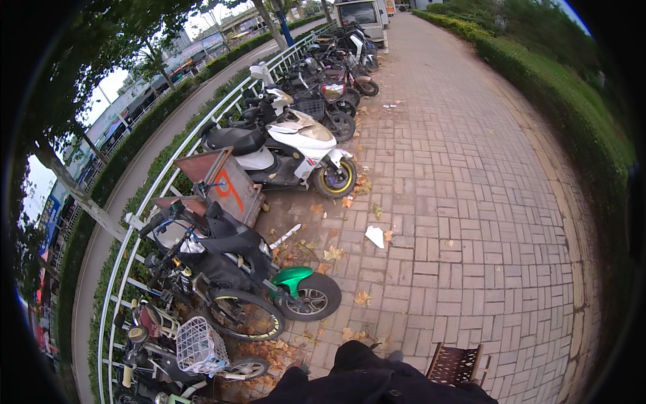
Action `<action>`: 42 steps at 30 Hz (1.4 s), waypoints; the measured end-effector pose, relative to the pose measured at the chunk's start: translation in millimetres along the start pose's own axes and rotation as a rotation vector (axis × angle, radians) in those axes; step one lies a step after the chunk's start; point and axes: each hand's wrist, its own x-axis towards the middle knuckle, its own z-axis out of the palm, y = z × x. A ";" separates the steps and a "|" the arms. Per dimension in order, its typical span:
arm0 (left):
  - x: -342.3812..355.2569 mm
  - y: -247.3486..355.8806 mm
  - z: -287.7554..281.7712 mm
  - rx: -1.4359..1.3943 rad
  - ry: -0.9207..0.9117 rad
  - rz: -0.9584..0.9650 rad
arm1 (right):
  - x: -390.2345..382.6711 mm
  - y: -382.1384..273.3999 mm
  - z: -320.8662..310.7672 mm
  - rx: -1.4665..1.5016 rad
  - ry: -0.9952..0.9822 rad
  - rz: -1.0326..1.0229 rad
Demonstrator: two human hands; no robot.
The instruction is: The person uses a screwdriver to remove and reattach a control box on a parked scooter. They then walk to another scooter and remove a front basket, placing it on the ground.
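Observation:
Neither of my hands shows. Dark clothing [383,380] of my own fills the bottom edge, and a grey shoe tip pokes out beyond it. Close to my right side is a brown slatted or perforated object [455,364] with raised side bars, partly cut off by my clothing; I cannot tell its kind or whether I touch it. To my left stand an electric scooter with a green front fender [292,277], a bicycle wheel [247,314] and a bicycle with a white wire basket [201,345].
A white scooter [299,138] and a rusty metal box [227,186] stand farther along the white railing [151,202], with several more bikes beyond. A white scrap [375,236] and dry leaves lie on the brick pavement [464,215]. A hedge [538,74] borders the right; a vehicle [361,16] stands far ahead.

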 end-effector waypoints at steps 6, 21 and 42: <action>109.9 113.8 -22.5 -0.471 -0.057 -0.299 | 97.2 -121.4 -39.0 -0.138 0.220 -0.049; 424.9 477.2 -173.5 -0.943 0.096 -0.149 | 292.0 -507.0 -77.4 -0.188 0.108 -0.033; 695.8 857.1 -282.6 -1.414 -0.163 -0.393 | 747.3 -987.0 -158.6 -0.082 0.041 -0.276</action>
